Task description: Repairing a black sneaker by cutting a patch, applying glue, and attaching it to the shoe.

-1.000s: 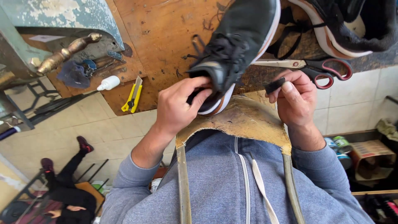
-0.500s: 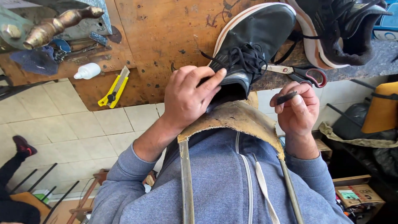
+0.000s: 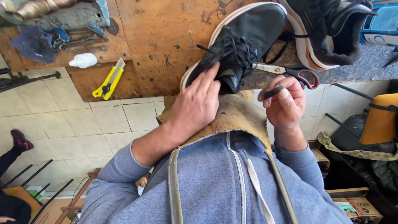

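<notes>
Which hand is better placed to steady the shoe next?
Left, probably. The left hand already lies on the black shoe beside its laces. The right hand is off the shoe, pinching a small dark tool.

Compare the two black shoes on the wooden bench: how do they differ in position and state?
The near shoe lies under the left hand, which rests on its laces; the far shoe lies untouched at the bench's edge. The near shoe's sole rim looks white, the far shoe's shows an orange stripe. Both are black, laced sport shoes.
</notes>
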